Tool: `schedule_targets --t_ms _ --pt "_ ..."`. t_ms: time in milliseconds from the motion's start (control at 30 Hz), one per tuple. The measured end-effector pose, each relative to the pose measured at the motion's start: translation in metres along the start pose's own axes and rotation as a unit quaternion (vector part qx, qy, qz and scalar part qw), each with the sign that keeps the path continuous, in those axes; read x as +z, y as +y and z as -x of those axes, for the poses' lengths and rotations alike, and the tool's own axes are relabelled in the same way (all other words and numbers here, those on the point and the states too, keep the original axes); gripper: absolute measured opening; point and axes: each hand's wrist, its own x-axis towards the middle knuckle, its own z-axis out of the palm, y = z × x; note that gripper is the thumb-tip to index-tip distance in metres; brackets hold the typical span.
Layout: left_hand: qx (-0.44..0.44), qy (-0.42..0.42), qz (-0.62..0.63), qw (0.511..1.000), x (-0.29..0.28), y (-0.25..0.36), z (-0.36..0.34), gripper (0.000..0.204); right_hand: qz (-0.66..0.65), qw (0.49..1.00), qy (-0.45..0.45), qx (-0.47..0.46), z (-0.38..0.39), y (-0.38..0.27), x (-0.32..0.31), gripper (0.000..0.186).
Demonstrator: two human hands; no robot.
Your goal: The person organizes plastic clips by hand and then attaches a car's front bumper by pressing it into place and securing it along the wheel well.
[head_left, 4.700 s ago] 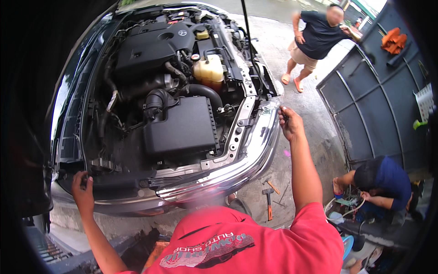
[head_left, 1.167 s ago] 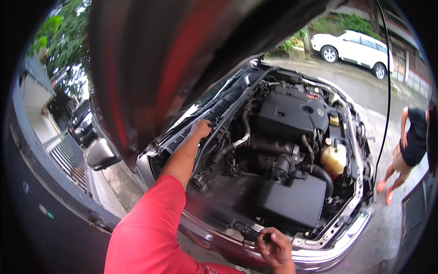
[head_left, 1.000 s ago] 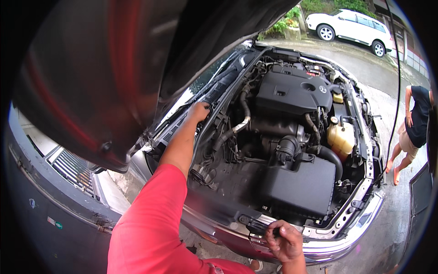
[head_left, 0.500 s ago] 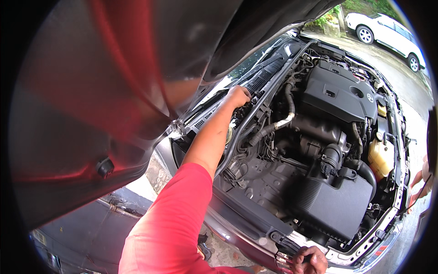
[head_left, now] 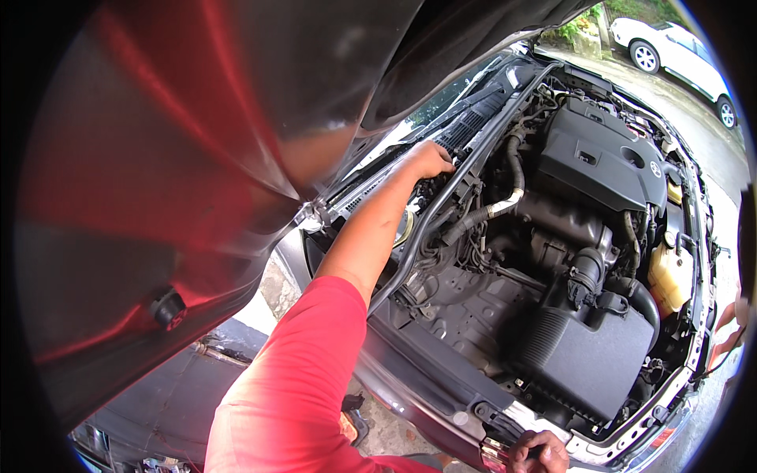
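My left hand [head_left: 431,160], below which run a bare forearm [head_left: 371,236] and a short red sleeve [head_left: 300,370], reaches to the black slatted plastic cowl panel [head_left: 467,128]. This panel lies between the windshield [head_left: 443,101] and the open engine bay [head_left: 461,311], beside the edge of the raised, glossy dark hood [head_left: 213,189]. The fingers of this hand bend downward at the panel; their tips are hidden, and I cannot tell whether they grasp anything. My right hand [head_left: 539,453], low in the view and well apart from the left, is loosely curled at the car's front edge; whether something sits within its fingers I cannot tell. Within the bay, a corrugated black hose with a pale band [head_left: 503,206] runs near the broad black plastic engine cover [head_left: 595,150]. The ribbed black air-filter box [head_left: 583,355] occupies the part nearer my right hand, with the translucent yellowish plastic reservoir [head_left: 670,272] farther right. A white car [head_left: 680,61] stands on the pavement beyond.
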Motion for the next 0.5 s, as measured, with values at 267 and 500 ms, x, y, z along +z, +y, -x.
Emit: schedule_targets --t_ms 267,500 --pt "0.0 0.081 -0.026 0.996 0.009 0.013 0.011 0.03 -0.014 0.999 0.018 0.029 0.003 -0.004 -0.001 0.043" --pt "-0.015 0.076 -0.024 0.997 0.007 0.021 0.017 0.026 -0.022 0.999 0.002 0.027 0.0 -0.004 0.002 0.043"
